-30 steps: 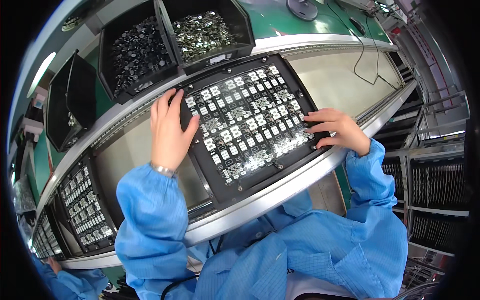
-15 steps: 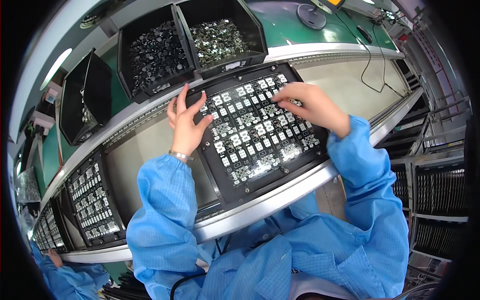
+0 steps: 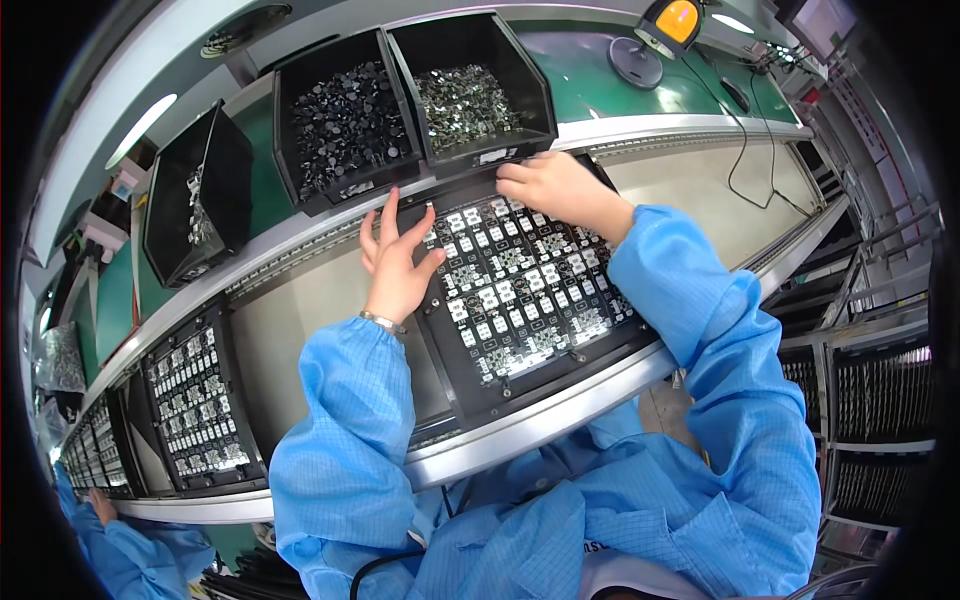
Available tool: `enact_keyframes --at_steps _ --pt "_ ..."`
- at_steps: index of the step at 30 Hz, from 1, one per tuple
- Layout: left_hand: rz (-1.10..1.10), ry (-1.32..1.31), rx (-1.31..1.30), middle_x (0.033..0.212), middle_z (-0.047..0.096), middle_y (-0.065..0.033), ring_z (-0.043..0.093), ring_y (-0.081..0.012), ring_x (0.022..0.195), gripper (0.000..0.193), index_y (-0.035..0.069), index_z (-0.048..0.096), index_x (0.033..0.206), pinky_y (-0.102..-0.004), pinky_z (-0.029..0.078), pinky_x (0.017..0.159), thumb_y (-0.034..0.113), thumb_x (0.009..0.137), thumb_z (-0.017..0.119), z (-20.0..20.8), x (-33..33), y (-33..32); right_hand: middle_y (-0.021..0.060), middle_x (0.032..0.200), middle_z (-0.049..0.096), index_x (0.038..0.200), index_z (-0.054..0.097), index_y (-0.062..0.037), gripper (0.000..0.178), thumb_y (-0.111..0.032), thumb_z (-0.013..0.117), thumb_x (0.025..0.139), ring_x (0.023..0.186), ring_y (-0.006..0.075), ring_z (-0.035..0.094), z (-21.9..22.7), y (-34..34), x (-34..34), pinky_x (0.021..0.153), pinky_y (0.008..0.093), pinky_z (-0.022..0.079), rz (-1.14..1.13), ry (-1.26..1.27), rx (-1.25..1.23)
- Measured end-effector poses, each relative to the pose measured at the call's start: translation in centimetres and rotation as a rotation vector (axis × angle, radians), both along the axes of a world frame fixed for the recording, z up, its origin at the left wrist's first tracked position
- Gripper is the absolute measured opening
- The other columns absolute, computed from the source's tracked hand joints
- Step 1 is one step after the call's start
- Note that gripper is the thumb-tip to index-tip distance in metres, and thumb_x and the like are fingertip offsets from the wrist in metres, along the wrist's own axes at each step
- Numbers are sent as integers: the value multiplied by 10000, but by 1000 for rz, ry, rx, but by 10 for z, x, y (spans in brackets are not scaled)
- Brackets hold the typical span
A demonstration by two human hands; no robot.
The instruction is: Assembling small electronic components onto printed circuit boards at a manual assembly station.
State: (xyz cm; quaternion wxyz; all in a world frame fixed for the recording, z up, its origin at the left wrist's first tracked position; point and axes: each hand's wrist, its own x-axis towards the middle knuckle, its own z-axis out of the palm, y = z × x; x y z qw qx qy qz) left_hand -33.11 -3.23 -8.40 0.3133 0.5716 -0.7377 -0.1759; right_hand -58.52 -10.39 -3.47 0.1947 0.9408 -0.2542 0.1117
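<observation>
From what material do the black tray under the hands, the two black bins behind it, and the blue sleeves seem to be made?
Black tray: probably rigid matte plastic or composite; flat, dull, with screws at the edge.
Black bins: likely moulded plastic; thin, even walls with a slight sheen.
Blue sleeves: thin woven fabric; soft folds and a fine grid pattern.

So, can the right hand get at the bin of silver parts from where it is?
Probably yes. The right hand lies on the far edge of the board tray, directly below the bin of silver parts, whose top is open, with nothing between.
</observation>
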Motion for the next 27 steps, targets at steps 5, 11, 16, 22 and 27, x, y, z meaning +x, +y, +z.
enact_keyframes --at_steps 5,11,16,22,27 --pt "57 -99 -134 1451 225 -135 213 -393 1288 539 164 488 1279 -489 212 1043 116 770 657 16 5 14 63 835 591 988 588 -62 257 -69 583 731 774 272 603 6 12 -26 677 363 502 -51 -339 40" --pt "-21 -213 -52 1060 519 -206 492 -360 1009 588 25 352 1339 -436 403 865 166 823 597 64 16 59 107 886 573 889 585 -30 112 -113 593 814 862 309 566 -20 6 -66 732 393 468 -455 -475 194" --pt "-79 -162 256 597 584 -181 557 -372 507 721 -32 182 1397 -454 462 511 263 859 562 64 16 101 135 855 576 832 572 -7 120 -121 600 813 816 325 563 -17 0 -56 710 400 451 -510 -538 319" --pt "-103 -309 238 690 599 -219 579 -381 615 752 -52 136 1402 -455 466 591 179 836 576 71 -16 113 147 745 607 813 596 -4 134 -135 620 798 684 290 594 -7 18 -21 614 375 456 -455 -686 453" --pt "-311 -219 165 872 567 -227 542 -363 824 747 -46 167 1395 -436 441 772 151 805 581 42 -18 114 96 684 608 878 617 -10 110 -94 610 807 593 158 573 49 23 43 558 297 455 -260 -739 495"
